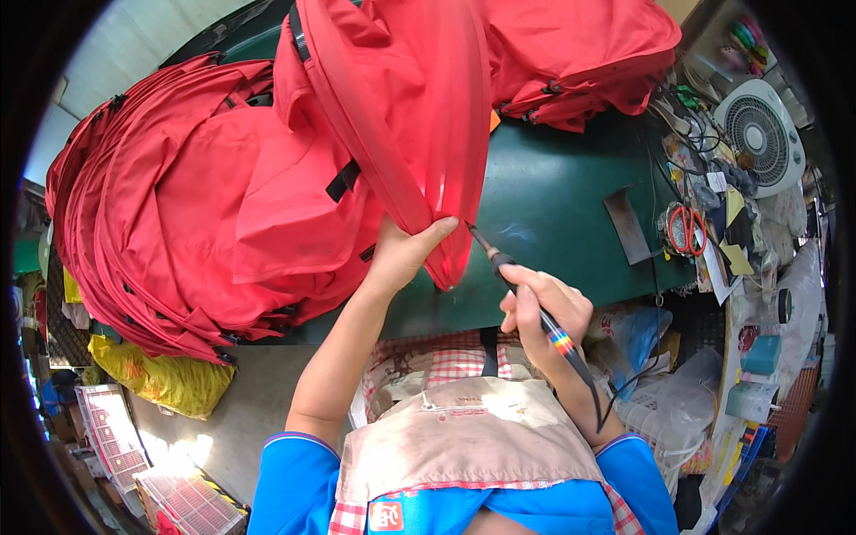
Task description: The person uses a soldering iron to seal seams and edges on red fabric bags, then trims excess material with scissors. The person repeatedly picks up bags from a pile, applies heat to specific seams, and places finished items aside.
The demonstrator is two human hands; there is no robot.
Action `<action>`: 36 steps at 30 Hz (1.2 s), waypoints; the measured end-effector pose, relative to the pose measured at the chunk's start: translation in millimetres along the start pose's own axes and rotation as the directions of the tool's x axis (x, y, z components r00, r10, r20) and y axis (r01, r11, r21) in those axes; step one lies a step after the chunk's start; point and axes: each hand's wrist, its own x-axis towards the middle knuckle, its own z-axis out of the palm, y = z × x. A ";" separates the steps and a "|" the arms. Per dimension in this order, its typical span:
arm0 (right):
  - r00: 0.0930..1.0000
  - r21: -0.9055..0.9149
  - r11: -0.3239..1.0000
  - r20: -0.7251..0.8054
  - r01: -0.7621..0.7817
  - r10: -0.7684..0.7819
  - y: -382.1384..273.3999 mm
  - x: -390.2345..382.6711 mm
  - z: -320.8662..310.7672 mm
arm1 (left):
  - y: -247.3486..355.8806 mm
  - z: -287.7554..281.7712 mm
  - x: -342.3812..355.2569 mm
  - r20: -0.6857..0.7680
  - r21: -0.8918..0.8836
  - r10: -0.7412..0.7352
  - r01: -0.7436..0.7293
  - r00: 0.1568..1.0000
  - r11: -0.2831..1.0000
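My left hand is closed on the narrow lower end of a red fabric canopy, its thumb lying over the folded cloth. My right hand grips a soldering iron with a dark handle, coloured bands and a cord trailing down past my wrist. The metal tip points up and left, at the edge of the red fabric close to my left thumb. Whether the tip touches the cloth I cannot tell. A short black strap sticks out from the red cloth left of the held piece.
Layered red fabric pieces cover the left of the green table, with another red heap at the back. To the right lie a dark metal plate, red-handled scissors and a white fan. A yellow bag sits below left.
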 end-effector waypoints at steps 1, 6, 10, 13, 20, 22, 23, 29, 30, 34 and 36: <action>1.000 -0.020 1.000 0.000 0.013 -0.013 6.0 3.5 4.2 | -1.5 0.5 0.2 -0.004 0.014 0.001 -0.001 1.000 1.000; 0.997 -0.038 0.999 0.069 -0.013 0.015 0.5 27.4 12.3 | -17.7 3.5 2.4 -0.075 0.089 0.065 -0.058 0.995 0.994; 0.714 0.112 0.846 0.599 -0.522 0.362 -20.6 48.8 -48.1 | -11.8 -2.6 -7.2 -0.107 -0.052 -0.005 -0.001 0.994 0.999; 0.997 0.311 0.948 -0.063 0.060 -0.042 28.4 10.5 -107.1 | -18.1 -2.7 -1.4 -0.089 -0.128 -0.014 0.003 0.996 0.992; 0.912 -0.697 0.714 -0.337 -0.073 -0.235 183.0 -6.3 -194.5 | -17.5 1.9 -0.5 -0.071 -0.155 -0.051 0.039 0.996 0.987; 0.837 -0.730 0.682 -0.403 -0.050 -0.370 204.5 -0.5 -186.2 | -21.2 -3.2 0.1 -0.085 -0.176 -0.049 0.033 0.995 0.984; 0.834 -0.729 0.685 -0.384 -0.010 -0.397 202.9 1.8 -183.9 | -21.5 -3.5 0.5 -0.091 -0.171 -0.050 0.034 0.995 0.985; 0.635 -0.655 0.737 -0.501 0.165 -0.588 166.7 38.4 -221.8 | -18.1 -5.8 -2.7 -0.103 -0.142 -0.105 0.090 0.989 0.986; 0.596 -0.670 0.730 -0.532 0.139 -0.601 176.5 52.1 -243.4 | -19.7 -5.0 -3.0 -0.108 -0.125 -0.101 0.087 0.989 0.988; 0.546 -0.748 0.634 -0.621 -0.197 -0.563 198.8 98.2 -322.5 | -20.1 5.5 -2.2 -0.118 -0.058 -0.061 0.055 0.991 0.997; 0.565 -0.791 0.519 -0.602 -0.325 -0.564 214.3 108.3 -345.7 | -20.6 11.4 -1.5 -0.129 -0.039 -0.040 0.035 0.991 0.999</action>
